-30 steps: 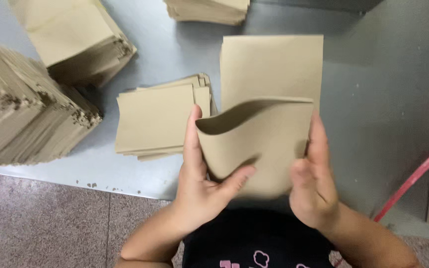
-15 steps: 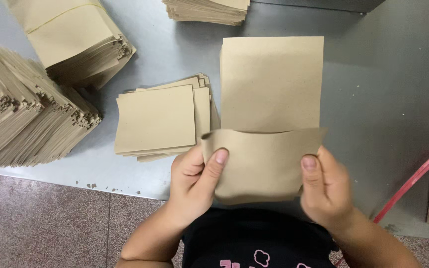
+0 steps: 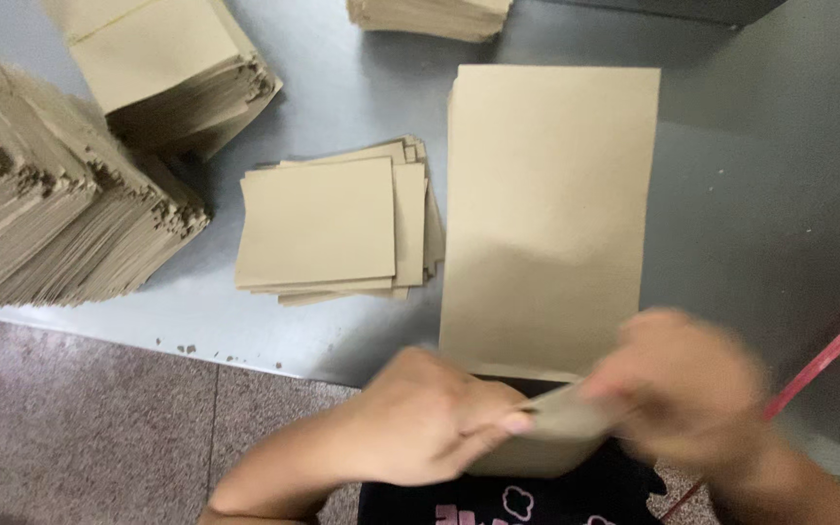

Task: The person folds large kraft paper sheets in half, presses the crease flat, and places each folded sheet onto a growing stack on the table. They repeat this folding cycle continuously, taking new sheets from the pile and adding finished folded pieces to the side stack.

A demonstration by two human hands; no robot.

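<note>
At the bottom centre of the frame, the left hand (image 3: 420, 418) and blurred right hand (image 3: 687, 389) pinch a folded brown paper piece (image 3: 546, 437) between them, below the large flat sheet (image 3: 546, 214).

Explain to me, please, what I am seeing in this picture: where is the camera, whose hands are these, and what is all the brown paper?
The camera sits on a person's head and looks down at their own two bare hands. The left hand and the right hand, blurred by motion, hold a folded brown paper piece at the near edge of a grey metal table. On the table lie a large flat brown sheet, a small stack of folded pieces and tall stacks of similar brown paper on the left.
</note>
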